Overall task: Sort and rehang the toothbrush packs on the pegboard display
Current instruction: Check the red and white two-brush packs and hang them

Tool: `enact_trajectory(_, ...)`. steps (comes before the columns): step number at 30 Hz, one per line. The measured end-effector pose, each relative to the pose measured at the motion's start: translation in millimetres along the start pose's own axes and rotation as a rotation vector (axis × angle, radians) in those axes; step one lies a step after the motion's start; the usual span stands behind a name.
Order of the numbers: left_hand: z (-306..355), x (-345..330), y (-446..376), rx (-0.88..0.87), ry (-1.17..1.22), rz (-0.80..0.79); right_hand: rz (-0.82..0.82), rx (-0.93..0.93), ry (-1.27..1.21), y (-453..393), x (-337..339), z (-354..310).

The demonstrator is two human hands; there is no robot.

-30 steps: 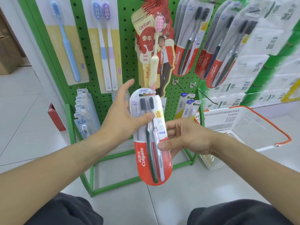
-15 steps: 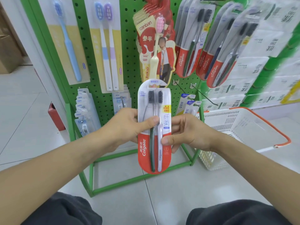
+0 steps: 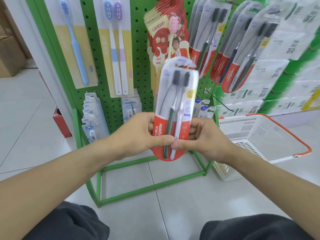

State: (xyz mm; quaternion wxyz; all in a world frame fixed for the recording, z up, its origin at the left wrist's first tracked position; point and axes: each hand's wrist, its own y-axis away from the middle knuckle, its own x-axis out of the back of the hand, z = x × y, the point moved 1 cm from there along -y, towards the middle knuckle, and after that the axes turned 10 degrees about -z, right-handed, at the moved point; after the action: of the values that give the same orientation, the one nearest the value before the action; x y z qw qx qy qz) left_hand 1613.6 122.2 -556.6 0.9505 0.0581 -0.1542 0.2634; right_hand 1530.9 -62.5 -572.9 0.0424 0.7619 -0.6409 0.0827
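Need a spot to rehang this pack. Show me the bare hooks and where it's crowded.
Two bare pegs jut from the pegboard below the hanging Colgate packs, above the white basket. The upper row is crowded. Both hands grip the pack.

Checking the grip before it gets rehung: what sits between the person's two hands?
In the head view, the Colgate twin pack: left hand and right hand pinch its red lower end from either side, thumbs nearly meeting.

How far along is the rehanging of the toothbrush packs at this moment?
Done: several Colgate packs already hang at the pegboard's upper right. In hand: one Colgate twin pack, held upright by its red lower end in the grip of both the left hand and right hand. Left: hanging it; a bare hook juts out nearby.
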Motion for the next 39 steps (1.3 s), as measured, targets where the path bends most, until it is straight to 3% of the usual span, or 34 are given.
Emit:
enact_trajectory(7, -6.2, -12.0, 12.9, 0.020, -0.217, -0.059, -0.003, 0.052, 0.085, 16.5, -6.3, 0.1)
enact_trajectory(10, -13.8, -32.6, 22.9, 0.056, -0.161, -0.090, -0.056, 0.016, 0.137, 29.4, -9.7, -2.8)
enact_trajectory(15, -34.3, -68.6, 40.5, 0.065, 0.196, 0.097, -0.037, -0.092, 0.217, 53.2, -17.4, -2.6)
enact_trajectory(19, -53.2, -99.8, 51.2, 0.062, 0.178, 0.300, 0.037, -0.217, 0.453, 74.8, -32.1, 11.6)
enact_trajectory(27, -108.5, -164.2, 61.2, 0.193, -0.037, 0.058, 0.018, -0.423, 0.642, 103.4, -85.0, 94.6)
enact_trajectory(34, -162.3, -162.5, 72.7, 0.322, 0.067, 0.183, -0.009, -0.399, 0.408, 106.8, -112.4, 153.8)
enact_trajectory(39, -180.7, -153.5, 55.2, 0.402, 0.319, 0.176, 0.225, -0.486, 0.252, 105.2, -93.7, 174.6)
